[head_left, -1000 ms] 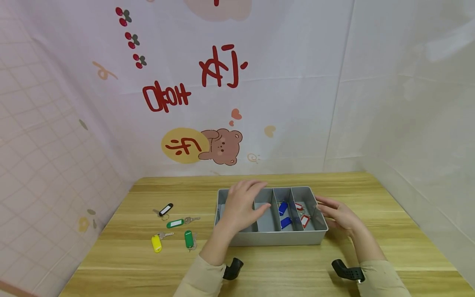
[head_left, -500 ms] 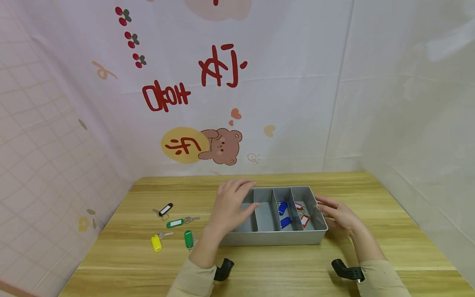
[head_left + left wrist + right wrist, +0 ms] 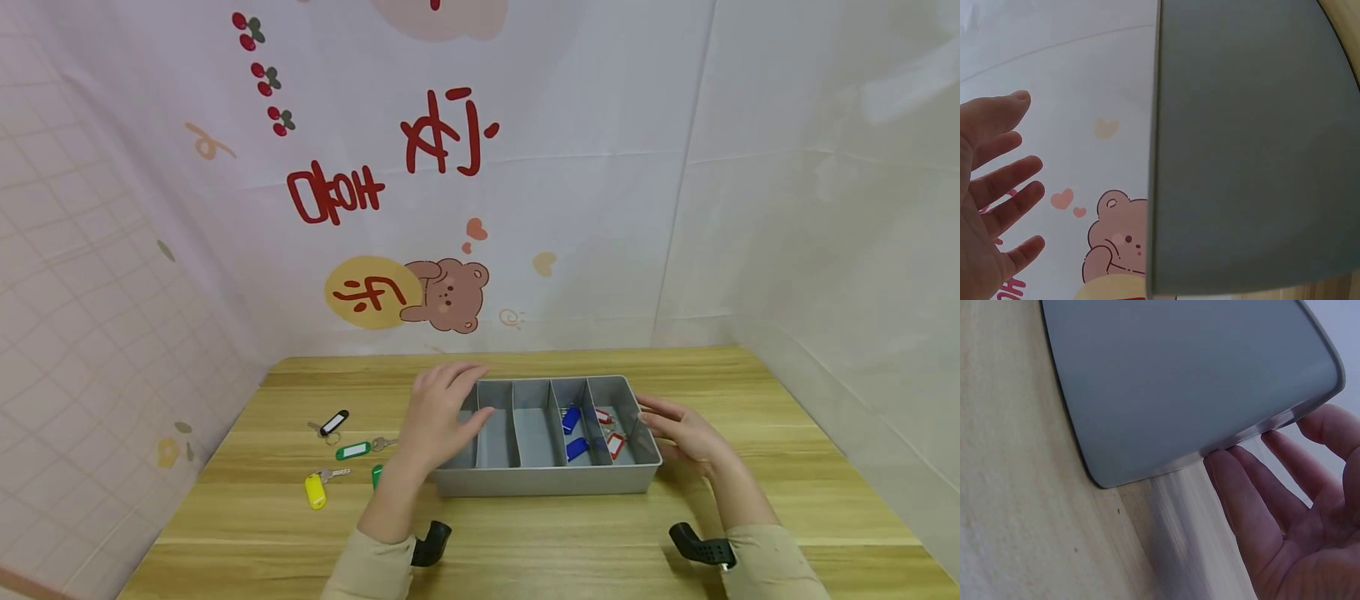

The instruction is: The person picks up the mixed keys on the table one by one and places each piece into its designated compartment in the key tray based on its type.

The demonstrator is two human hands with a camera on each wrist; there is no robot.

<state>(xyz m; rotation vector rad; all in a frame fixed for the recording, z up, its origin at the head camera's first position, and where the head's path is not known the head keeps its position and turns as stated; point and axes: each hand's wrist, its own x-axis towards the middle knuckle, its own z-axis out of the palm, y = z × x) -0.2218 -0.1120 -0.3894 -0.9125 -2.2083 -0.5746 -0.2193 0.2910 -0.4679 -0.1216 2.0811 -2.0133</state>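
A grey divided box (image 3: 540, 481) sits on the table, its long side toward me. My left hand (image 3: 438, 417) hovers over its left end, fingers spread and nothing held; the left wrist view shows the same hand (image 3: 997, 194) apart from the box wall. With its fingertips, my right hand (image 3: 1297, 519) touches the box's right end wall. Blue key tags (image 3: 577, 450) lie in the second compartment from the right, and red key tags (image 3: 616, 445) in the rightmost one. The left hand covers part of the leftmost compartment.
Left of the box lie keys with tags: a black tag (image 3: 333, 423), a green tag (image 3: 353, 451), a yellow tag (image 3: 316, 492) and another green tag (image 3: 377, 476), partly hidden by my left forearm. A printed white curtain (image 3: 600, 208) hangs behind the table.
My left hand has moved left above the box, uncovering the middle compartments and partly covering the nearer green tag. The right hand and box stay in place.
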